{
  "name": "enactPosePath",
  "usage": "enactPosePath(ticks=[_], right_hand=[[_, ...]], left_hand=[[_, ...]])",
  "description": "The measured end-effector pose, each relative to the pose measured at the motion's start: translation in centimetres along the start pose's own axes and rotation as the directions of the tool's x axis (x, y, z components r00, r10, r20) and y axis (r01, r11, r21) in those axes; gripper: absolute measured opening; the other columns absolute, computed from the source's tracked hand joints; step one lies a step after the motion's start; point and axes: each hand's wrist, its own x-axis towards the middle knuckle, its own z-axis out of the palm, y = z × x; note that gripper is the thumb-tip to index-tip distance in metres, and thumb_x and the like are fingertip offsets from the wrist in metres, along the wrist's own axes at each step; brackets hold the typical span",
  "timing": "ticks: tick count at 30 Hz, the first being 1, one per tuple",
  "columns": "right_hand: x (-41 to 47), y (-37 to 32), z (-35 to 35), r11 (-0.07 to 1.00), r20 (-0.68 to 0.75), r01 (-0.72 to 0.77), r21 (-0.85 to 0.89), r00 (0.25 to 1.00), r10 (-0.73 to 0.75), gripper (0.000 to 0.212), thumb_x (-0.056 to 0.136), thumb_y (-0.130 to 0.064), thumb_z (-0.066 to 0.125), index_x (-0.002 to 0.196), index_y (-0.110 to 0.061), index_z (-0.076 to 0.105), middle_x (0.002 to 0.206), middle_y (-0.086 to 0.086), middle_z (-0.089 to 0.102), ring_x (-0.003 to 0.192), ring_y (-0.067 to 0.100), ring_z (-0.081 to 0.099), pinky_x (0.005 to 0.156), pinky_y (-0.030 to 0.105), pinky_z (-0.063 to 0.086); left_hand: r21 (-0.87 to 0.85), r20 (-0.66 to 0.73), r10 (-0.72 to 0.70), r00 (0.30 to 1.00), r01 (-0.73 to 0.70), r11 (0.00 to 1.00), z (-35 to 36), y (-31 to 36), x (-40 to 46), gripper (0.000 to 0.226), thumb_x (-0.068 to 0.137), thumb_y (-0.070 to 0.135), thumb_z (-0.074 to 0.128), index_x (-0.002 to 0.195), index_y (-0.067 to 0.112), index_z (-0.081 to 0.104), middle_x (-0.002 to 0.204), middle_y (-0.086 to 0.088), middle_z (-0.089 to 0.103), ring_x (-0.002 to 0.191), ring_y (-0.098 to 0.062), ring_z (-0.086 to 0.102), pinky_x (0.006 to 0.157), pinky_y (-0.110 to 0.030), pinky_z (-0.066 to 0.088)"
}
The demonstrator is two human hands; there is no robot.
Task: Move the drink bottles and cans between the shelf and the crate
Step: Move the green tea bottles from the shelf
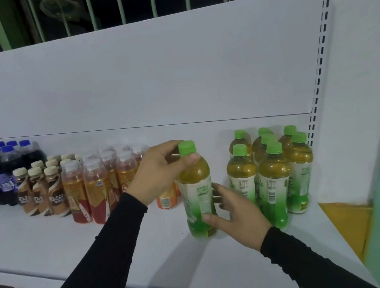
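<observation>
Our left hand pinches the neck of a green tea bottle just under its green cap, and our right hand curls around the lower label. The bottle stands upright on the white shelf, apart from the group of green tea bottles on its right. We judge the step is placing it, so we should slide it gently beside this group. An orange can stands close behind, so we must not push it.
</observation>
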Motion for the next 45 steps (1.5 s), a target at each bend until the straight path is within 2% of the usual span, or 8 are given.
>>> enactPosePath(ticks=[2, 6, 13, 19, 27, 35, 41, 45], right_hand=[[-0.9, -0.2, -1.3, 0.993, -0.025, 0.008, -0.120, 1.000, -0.011, 0.058, 0.086, -0.050, 0.070, 0.133, -0.052, 0.036, 0.128, -0.019, 0.051, 0.119, -0.011, 0.049, 0.102, 0.014, 0.041], [-3.1, 0.6, -3.6, 0.938, -0.037, -0.006, -0.346, 0.999, -0.008, 0.073, 0.087, -0.059, 0.061, 0.149, -0.029, 0.038, 0.140, -0.016, 0.045, 0.129, -0.001, 0.043, 0.108, 0.016, 0.035], [-6.8, 1.3, -6.7, 0.803, -0.043, -0.137, -0.580, 0.990, 0.138, 0.077, 0.089, -0.069, 0.045, 0.153, -0.029, 0.032, 0.153, -0.014, 0.035, 0.139, 0.004, 0.035, 0.103, 0.006, 0.022], [-9.9, 4.0, -7.8, 0.616, -0.153, -0.359, -0.701, 0.919, 0.362, 0.133, 0.053, -0.097, -0.014, 0.154, -0.022, 0.029, 0.157, -0.005, 0.034, 0.141, 0.012, 0.036, 0.111, 0.023, 0.033], [-10.6, 6.0, -7.9, 0.455, -0.149, -0.510, -0.730, 0.769, 0.622, 0.155, 0.033, -0.099, -0.025, 0.159, -0.015, 0.005, 0.167, 0.007, -0.002, 0.154, 0.022, -0.001, 0.124, 0.037, 0.003], [-10.5, 6.4, -7.6, 0.441, -0.141, -0.519, -0.732, 0.749, 0.648, 0.153, 0.033, -0.098, -0.026, 0.160, -0.019, 0.006, 0.167, 0.005, -0.003, 0.154, 0.021, -0.003, 0.124, 0.038, 0.000], [-10.5, 6.6, -7.7, 0.436, -0.141, -0.513, -0.740, 0.751, 0.645, 0.143, 0.042, -0.096, -0.020, 0.159, -0.019, 0.007, 0.167, 0.006, -0.003, 0.154, 0.021, -0.002, 0.124, 0.038, -0.001], [-10.5, 6.5, -7.7, 0.436, -0.139, -0.513, -0.739, 0.751, 0.646, 0.141, 0.043, -0.095, -0.017, 0.159, -0.019, 0.007, 0.167, 0.006, -0.002, 0.154, 0.021, -0.002, 0.124, 0.038, -0.001]], left_hand=[[0.002, -0.006, -0.040, 0.999, 0.040, 0.999, 0.3, -0.3, 0.9, 0.025, 0.077, 0.035, 0.077, 0.097, 0.020, 0.075, 0.094, 0.003, 0.078, 0.090, -0.012, 0.073, 0.083, -0.031, 0.057], [0.050, 0.006, -0.081, 0.997, 0.080, 0.995, 1.4, -1.4, 2.9, 0.009, 0.085, 0.025, 0.078, 0.093, 0.021, 0.075, 0.086, 0.011, 0.077, 0.083, -0.003, 0.072, 0.071, -0.015, 0.052], [0.017, -0.005, -0.123, 0.992, 0.123, 0.992, 3.8, -4.1, 6.7, 0.009, 0.084, 0.021, 0.080, 0.091, 0.023, 0.074, 0.089, 0.005, 0.077, 0.084, -0.008, 0.071, 0.072, -0.019, 0.054], [0.005, 0.031, -0.143, 0.989, 0.142, 0.990, 6.1, -6.0, 9.9, 0.011, 0.084, 0.023, 0.080, 0.094, 0.020, 0.075, 0.096, 0.001, 0.075, 0.090, -0.013, 0.070, 0.079, -0.025, 0.054], [-0.074, 0.153, -0.229, 0.961, 0.242, 0.968, 9.1, -6.7, 12.3, 0.026, 0.086, 0.017, 0.078, 0.108, 0.006, 0.074, 0.102, -0.010, 0.075, 0.086, -0.016, 0.070, 0.076, -0.026, 0.058], [-0.116, 0.248, -0.262, 0.932, 0.297, 0.948, 10.9, -7.4, 12.6, 0.025, 0.086, 0.010, 0.076, 0.110, 0.001, 0.072, 0.111, -0.022, 0.072, 0.094, -0.026, 0.066, 0.094, -0.048, 0.054], [-0.054, 0.262, -0.275, 0.925, 0.299, 0.953, 11.0, -6.5, 13.3, 0.029, 0.085, 0.010, 0.078, 0.111, 0.002, 0.073, 0.099, -0.013, 0.072, 0.084, -0.019, 0.065, 0.076, -0.028, 0.058], [-0.065, 0.258, -0.279, 0.925, 0.305, 0.950, 11.2, -6.3, 13.3, 0.027, 0.084, 0.006, 0.078, 0.110, 0.001, 0.072, 0.099, -0.015, 0.070, 0.087, -0.023, 0.064, 0.087, -0.040, 0.057]])
